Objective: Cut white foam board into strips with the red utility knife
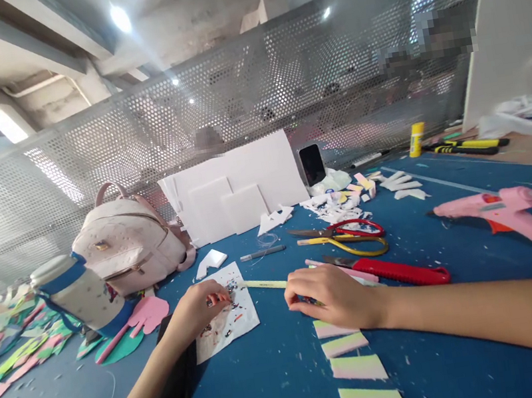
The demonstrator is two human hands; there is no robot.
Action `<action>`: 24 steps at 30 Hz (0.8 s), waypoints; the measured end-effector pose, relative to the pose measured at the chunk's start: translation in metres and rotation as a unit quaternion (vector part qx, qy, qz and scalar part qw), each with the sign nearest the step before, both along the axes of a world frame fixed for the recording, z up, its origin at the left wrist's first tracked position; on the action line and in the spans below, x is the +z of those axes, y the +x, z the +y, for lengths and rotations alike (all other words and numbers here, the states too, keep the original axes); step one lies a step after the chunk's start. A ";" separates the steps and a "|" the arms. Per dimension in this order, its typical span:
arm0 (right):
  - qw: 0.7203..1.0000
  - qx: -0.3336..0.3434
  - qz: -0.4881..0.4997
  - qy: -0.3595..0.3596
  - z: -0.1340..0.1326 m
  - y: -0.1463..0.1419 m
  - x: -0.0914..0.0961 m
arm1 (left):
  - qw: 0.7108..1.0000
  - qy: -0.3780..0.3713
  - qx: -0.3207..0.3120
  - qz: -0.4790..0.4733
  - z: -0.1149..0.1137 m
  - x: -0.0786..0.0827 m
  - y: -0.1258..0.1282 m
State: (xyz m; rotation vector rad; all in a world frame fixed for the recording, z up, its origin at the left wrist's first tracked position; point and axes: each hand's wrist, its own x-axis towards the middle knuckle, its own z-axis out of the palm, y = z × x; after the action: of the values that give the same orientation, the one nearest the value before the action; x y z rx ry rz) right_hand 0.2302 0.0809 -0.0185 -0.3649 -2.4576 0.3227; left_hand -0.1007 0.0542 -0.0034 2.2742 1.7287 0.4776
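Note:
My left hand (200,309) rests on a white paper sheet (230,326) strewn with small shiny beads, its fingers pinched together over the beads near the sheet's top. My right hand (329,295) lies curled on the blue table (285,384), closed on a thin pale-yellow stick (264,284) that points left toward the beads. Several pastel foam strips (356,368) lie in a row just below the right hand.
A red utility knife (402,273), red and yellow scissors (348,238), a grey pen (262,253) and a pink glue gun (514,220) lie beyond my hands. A white backpack (126,244), a bottle (79,292) and white foam boards (239,190) stand further back.

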 end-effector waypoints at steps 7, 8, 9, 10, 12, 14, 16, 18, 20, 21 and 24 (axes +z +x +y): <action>1.000 0.005 -0.002 -0.005 0.000 0.000 0.000 | 1.000 0.027 0.000 -0.001 -0.008 0.003 0.008; 1.000 0.004 -0.002 -0.005 0.000 0.000 0.000 | 0.999 0.033 0.002 -0.004 -0.009 0.004 0.010; 1.000 0.003 -0.002 -0.006 0.000 0.000 0.000 | 0.999 0.040 0.006 -0.008 -0.010 0.005 0.011; 1.000 0.001 -0.002 -0.005 0.001 0.000 0.000 | 0.999 0.047 0.009 -0.015 -0.011 0.007 0.013; 1.000 0.001 0.000 -0.004 0.001 0.000 0.000 | 0.997 0.059 0.014 -0.038 -0.012 0.011 0.018; 1.000 0.002 0.005 -0.002 0.001 0.000 0.000 | 0.995 0.069 0.014 -0.070 -0.015 0.014 0.026; 1.000 0.003 0.013 0.001 0.000 0.000 0.000 | 0.991 0.077 0.015 -0.112 -0.019 0.015 0.039; 1.000 0.003 0.022 0.002 0.000 0.000 0.000 | 0.984 0.079 0.019 -0.160 -0.025 0.013 0.057; 0.999 0.004 0.033 0.002 -0.001 -0.001 0.001 | 0.977 0.070 0.015 -0.201 -0.033 0.007 0.078; 0.999 0.006 0.041 0.002 -0.002 -0.001 0.002 | 0.974 0.064 0.014 -0.219 -0.036 0.004 0.087; 0.997 0.014 0.069 0.001 -0.004 -0.001 0.004 | 0.941 0.021 0.021 -0.336 -0.046 -0.003 0.111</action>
State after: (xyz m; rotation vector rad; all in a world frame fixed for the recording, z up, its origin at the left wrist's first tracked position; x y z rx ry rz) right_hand 0.2293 0.0771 -0.0146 -0.2963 -2.3286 0.3465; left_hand 0.0108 0.0080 -0.0068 1.7806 1.4098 1.1467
